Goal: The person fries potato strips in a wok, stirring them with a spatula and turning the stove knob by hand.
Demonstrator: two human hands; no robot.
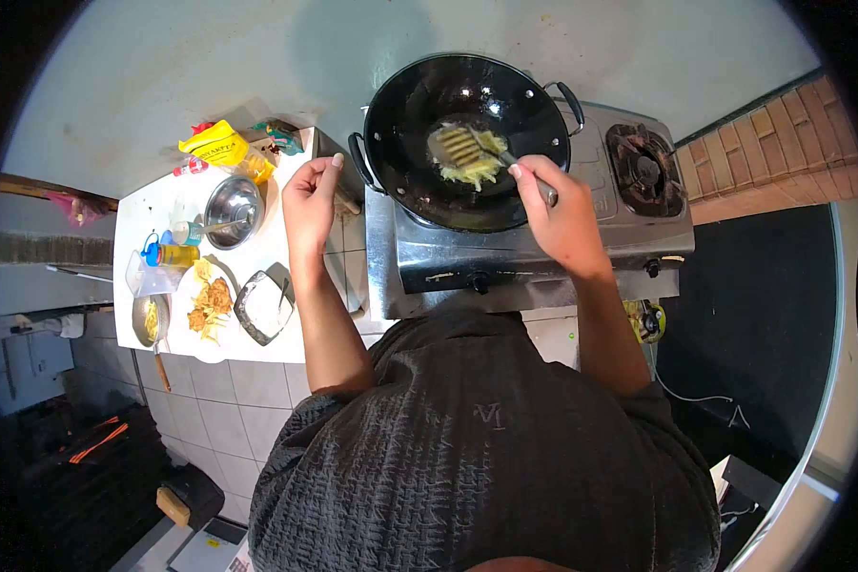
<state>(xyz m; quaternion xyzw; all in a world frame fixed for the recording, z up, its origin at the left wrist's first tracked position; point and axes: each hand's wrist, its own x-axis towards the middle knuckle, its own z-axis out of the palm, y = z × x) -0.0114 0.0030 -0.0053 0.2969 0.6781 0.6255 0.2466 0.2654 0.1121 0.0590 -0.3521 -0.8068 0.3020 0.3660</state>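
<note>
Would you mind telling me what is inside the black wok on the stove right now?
The black wok holds pale yellow food, with a slotted spatula resting on it, held by the right hand. The spatula blade covers whatever lies beneath it.

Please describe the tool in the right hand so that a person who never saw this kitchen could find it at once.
Find the steel gas stove and the black wok on its left burner. Inside the wok, over the yellow food, lies a slotted metal spatula, its handle held in the right hand. It is the only tool in the wok, and its blade has parallel slots.
</note>
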